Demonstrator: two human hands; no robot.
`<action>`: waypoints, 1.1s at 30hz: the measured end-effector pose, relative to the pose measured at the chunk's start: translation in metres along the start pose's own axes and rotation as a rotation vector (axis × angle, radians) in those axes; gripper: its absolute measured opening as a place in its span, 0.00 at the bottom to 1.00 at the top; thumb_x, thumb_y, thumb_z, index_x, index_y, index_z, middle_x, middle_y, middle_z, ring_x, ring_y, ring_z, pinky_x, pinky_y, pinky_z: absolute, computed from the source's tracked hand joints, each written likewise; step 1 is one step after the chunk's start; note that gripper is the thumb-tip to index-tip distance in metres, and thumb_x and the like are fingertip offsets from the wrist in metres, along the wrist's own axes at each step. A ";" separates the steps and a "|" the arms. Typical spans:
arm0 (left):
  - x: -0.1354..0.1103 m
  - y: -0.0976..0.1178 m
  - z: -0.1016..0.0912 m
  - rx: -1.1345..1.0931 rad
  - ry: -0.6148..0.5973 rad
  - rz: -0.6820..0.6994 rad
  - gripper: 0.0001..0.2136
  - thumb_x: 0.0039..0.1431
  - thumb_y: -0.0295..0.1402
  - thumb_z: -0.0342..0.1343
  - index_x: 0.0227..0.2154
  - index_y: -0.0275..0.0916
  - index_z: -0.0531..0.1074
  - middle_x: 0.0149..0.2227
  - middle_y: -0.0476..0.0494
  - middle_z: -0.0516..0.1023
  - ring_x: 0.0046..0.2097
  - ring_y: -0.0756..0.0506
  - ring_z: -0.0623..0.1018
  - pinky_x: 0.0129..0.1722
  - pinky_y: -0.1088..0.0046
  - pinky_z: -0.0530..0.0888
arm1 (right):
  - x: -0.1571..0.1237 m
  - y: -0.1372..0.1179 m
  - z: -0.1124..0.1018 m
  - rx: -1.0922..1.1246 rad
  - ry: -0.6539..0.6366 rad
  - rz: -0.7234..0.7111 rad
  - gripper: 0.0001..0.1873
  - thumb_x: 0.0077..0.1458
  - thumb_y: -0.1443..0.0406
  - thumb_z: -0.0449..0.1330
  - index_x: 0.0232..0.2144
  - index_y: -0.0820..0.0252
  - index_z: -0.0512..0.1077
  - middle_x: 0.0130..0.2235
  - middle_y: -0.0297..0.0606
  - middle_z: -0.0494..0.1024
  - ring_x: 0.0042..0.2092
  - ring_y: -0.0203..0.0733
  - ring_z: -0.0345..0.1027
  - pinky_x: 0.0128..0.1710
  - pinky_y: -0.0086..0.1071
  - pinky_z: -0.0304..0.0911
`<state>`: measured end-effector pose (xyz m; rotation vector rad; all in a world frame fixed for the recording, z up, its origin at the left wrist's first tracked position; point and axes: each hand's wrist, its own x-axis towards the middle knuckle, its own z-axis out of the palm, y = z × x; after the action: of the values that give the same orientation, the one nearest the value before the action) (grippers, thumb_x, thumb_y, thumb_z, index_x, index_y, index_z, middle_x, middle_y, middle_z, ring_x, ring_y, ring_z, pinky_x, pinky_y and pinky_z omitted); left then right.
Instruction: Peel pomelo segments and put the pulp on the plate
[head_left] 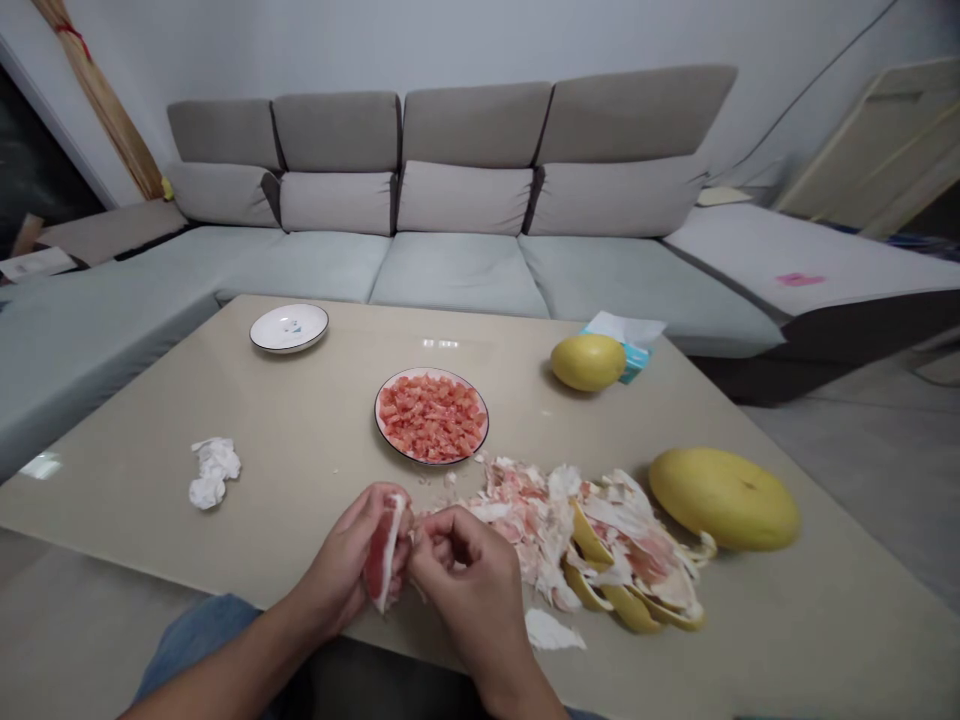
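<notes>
My left hand [346, 562] is closed around a pomelo segment [382, 555], its red flesh and white membrane edge showing between thumb and fingers. Right beside it, my right hand [469, 570] has thumb and fingertips pinched together at the segment's side. Whatever sits in that pinch is too small to make out. Beyond both hands, a dark-rimmed plate [377, 428] bears a heap of pink-red pomelo pieces [431, 415]. To the right of my right hand lies a pile of torn membranes and white pith [536, 530] with yellow-edged peel [630, 605].
Two whole yellow pomelos, a large one [724, 500] and a smaller one [589, 362], rest on the right of the table [300, 420]. A tissue pack [636, 362] stands behind the smaller. Crumpled tissue [214, 472] and a white plate [289, 340] are left. A sofa [457, 270] stands behind.
</notes>
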<state>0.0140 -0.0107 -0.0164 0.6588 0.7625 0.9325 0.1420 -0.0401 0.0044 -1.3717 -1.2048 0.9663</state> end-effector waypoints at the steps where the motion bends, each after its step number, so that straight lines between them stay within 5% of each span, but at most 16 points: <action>1: 0.001 0.003 -0.001 -0.020 0.020 0.046 0.15 0.62 0.47 0.51 0.36 0.39 0.67 0.26 0.53 0.66 0.20 0.55 0.63 0.17 0.80 0.63 | 0.000 0.000 0.000 -0.035 -0.009 -0.022 0.05 0.44 0.67 0.58 0.20 0.60 0.71 0.17 0.29 0.68 0.18 0.32 0.59 0.18 0.23 0.55; 11: 0.004 0.014 -0.006 -0.080 -0.017 0.075 0.14 0.62 0.45 0.53 0.38 0.38 0.68 0.28 0.51 0.66 0.22 0.54 0.66 0.19 0.80 0.65 | 0.005 0.009 -0.008 -0.365 -0.116 -0.217 0.17 0.58 0.66 0.50 0.17 0.58 0.62 0.19 0.30 0.65 0.23 0.34 0.60 0.23 0.26 0.54; 15: 0.005 0.014 -0.007 -0.064 -0.019 0.085 0.14 0.62 0.46 0.53 0.39 0.39 0.68 0.29 0.51 0.67 0.22 0.54 0.67 0.19 0.80 0.65 | 0.005 0.022 -0.005 -0.556 -0.245 -0.236 0.09 0.57 0.69 0.54 0.26 0.59 0.72 0.29 0.36 0.74 0.28 0.37 0.67 0.29 0.28 0.59; 18: 0.004 0.014 -0.007 -0.015 -0.012 0.112 0.13 0.62 0.45 0.52 0.38 0.39 0.68 0.30 0.50 0.67 0.23 0.54 0.66 0.20 0.79 0.65 | 0.007 0.021 -0.007 -0.438 -0.227 -0.285 0.11 0.58 0.71 0.53 0.38 0.58 0.75 0.38 0.40 0.77 0.37 0.41 0.72 0.37 0.31 0.64; 24: 0.001 0.007 -0.011 0.207 0.046 0.158 0.15 0.63 0.48 0.49 0.39 0.40 0.69 0.29 0.51 0.68 0.24 0.53 0.66 0.23 0.77 0.65 | 0.007 0.004 -0.008 -0.182 -0.113 -0.200 0.08 0.57 0.66 0.58 0.34 0.56 0.78 0.33 0.37 0.80 0.32 0.39 0.72 0.32 0.29 0.65; 33: -0.003 0.005 -0.013 0.538 0.098 0.304 0.17 0.63 0.48 0.49 0.39 0.40 0.73 0.33 0.46 0.72 0.34 0.47 0.70 0.34 0.75 0.67 | 0.006 0.002 -0.005 -0.049 -0.115 -0.020 0.08 0.52 0.63 0.62 0.31 0.59 0.81 0.26 0.37 0.80 0.26 0.38 0.69 0.25 0.27 0.62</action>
<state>-0.0004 -0.0092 -0.0192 1.2328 1.0323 1.0463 0.1480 -0.0353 0.0038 -1.3546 -1.3341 1.0191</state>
